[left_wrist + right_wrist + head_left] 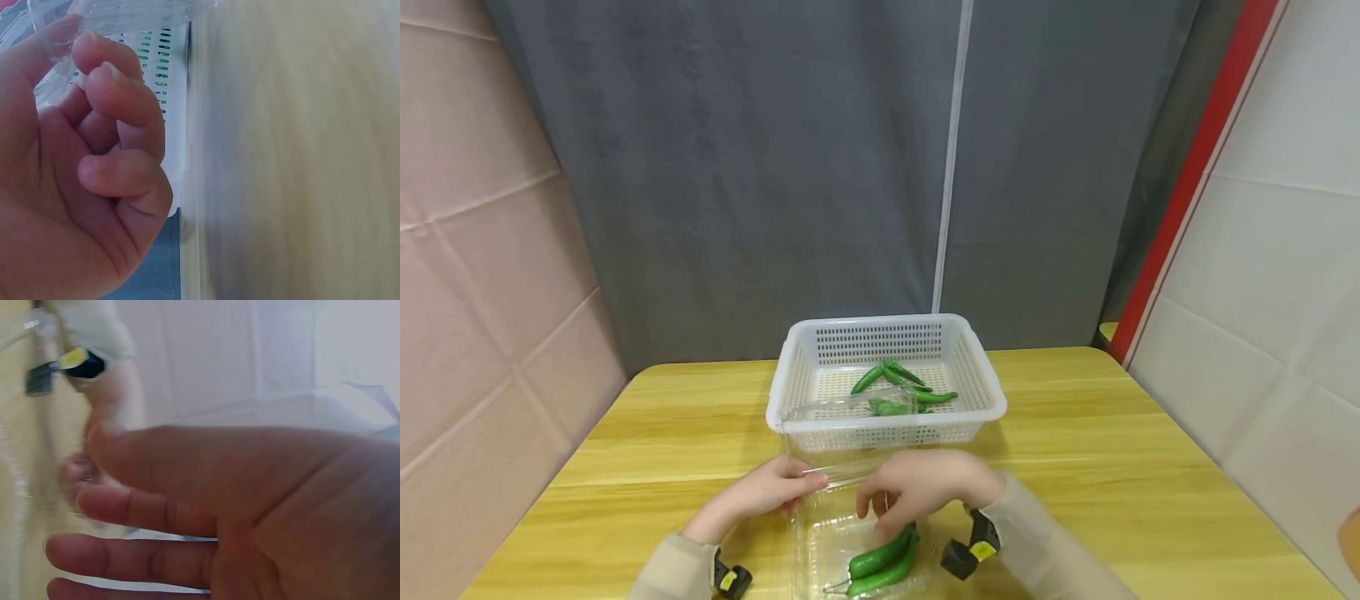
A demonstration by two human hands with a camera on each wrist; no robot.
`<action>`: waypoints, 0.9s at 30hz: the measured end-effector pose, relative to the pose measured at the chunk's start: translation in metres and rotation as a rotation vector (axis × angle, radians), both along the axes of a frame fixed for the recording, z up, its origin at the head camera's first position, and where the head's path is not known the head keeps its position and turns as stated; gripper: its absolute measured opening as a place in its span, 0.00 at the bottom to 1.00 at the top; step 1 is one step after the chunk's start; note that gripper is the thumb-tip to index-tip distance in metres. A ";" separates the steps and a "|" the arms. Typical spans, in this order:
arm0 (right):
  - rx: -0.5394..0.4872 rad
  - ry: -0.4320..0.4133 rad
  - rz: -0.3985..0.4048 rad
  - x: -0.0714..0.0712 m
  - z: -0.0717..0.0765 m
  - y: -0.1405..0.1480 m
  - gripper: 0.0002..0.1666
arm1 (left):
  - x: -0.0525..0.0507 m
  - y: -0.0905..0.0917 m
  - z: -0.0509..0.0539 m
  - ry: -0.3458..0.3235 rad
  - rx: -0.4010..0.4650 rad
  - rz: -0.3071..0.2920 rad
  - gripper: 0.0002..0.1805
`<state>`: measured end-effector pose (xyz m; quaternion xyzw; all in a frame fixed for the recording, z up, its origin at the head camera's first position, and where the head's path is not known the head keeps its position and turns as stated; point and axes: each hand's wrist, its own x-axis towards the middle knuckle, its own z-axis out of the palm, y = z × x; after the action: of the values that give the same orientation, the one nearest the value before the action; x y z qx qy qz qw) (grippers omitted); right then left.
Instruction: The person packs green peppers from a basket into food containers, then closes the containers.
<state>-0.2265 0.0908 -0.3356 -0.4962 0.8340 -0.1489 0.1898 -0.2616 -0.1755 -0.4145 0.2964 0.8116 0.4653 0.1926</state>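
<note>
A clear plastic clamshell box (801,554) lies near the front of the table with its lid raised. Two green chili peppers (883,567) rest side by side in its base. My left hand (775,490) pinches the box's left edge around the hinge; in the left wrist view the clear plastic (144,15) sits between thumb and fingers, the other fingers loosely curled. Over the base, just above the peppers, hovers my right hand (928,487). The right wrist view shows that hand's fingers (131,556) fairly straight, with nothing held.
Behind the box stands a white perforated plastic basket (985,392) with several green chili peppers (868,379) in it. The transparent lid overlaps its front in the head view. A grey curtain (760,183) hangs behind the wooden table (1075,467).
</note>
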 end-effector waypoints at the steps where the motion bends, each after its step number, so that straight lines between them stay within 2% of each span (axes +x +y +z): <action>1: -0.021 0.002 -0.002 0.000 0.003 0.004 0.15 | 0.000 0.000 0.000 0.000 0.001 -0.001 0.23; 3: -0.066 0.000 -0.001 0.001 0.010 0.013 0.15 | 0.000 0.000 0.000 0.000 0.002 -0.003 0.23; 10: -0.225 -0.087 -0.001 -0.004 0.031 0.057 0.15 | 0.001 -0.001 -0.001 -0.001 -0.017 -0.005 0.24; 15: -0.280 -0.154 -0.069 -0.016 0.057 0.083 0.14 | 0.000 -0.001 0.001 0.003 -0.025 0.000 0.26; 20: -0.319 -0.176 -0.216 -0.040 0.086 0.092 0.14 | 0.000 -0.002 0.003 -0.005 -0.023 -0.006 0.28; 22: -0.305 -0.134 -0.275 -0.053 0.094 0.091 0.14 | 0.000 -0.003 0.003 -0.006 -0.021 -0.007 0.28; 27: -0.258 -0.058 -0.406 -0.089 0.098 0.080 0.17 | 0.001 -0.002 0.003 -0.002 -0.015 0.009 0.25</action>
<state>-0.3156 0.1706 -0.2374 -0.3340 0.8850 -0.3034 0.1149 -0.2604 -0.1778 -0.4120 0.2906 0.8162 0.4602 0.1937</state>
